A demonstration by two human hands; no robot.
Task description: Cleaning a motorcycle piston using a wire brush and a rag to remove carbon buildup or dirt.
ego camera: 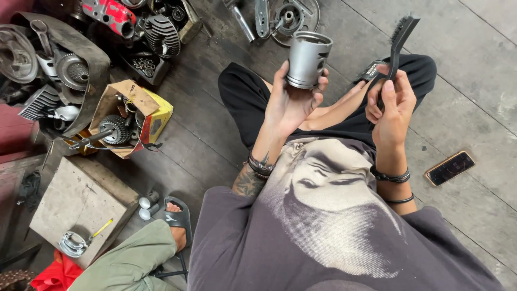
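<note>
A: What's at the far left of the floor?

B: A heap of engine parts [59, 70], grey and finned, with a red part [110, 13] near the top edge. Just right of the heap lies a torn cardboard box [132, 110] with a gear on a shaft [110, 132] inside it.

A: And below that?

B: A flat stone block [75, 199] carrying a metal clamp ring [72, 243] and a yellow-handled tool [102, 228]. Beside it a foot in a dark sandal [177, 221], on a leg in olive trousers [132, 261] — another person's, not the wearer's.

A: Now the hands.

B: The left hand [288, 99] holds a grey metal piston [307, 59] upright above the crossed legs, open end up. The fingers are wrapped round its lower part, thumb on the left and fingertips on the right. The wrist wears dark bracelets [260, 166].

A: And the other?

B: The right hand [393, 105] is closed on the handle of a black wire brush [401, 40], fingers curled together round it, thumb lying along the handle. The bristle head points up and away, near the piston but not touching it.

A: Anything further right?

B: A phone [449, 168] lies flat on the concrete floor [474, 64], well apart from that hand.
</note>
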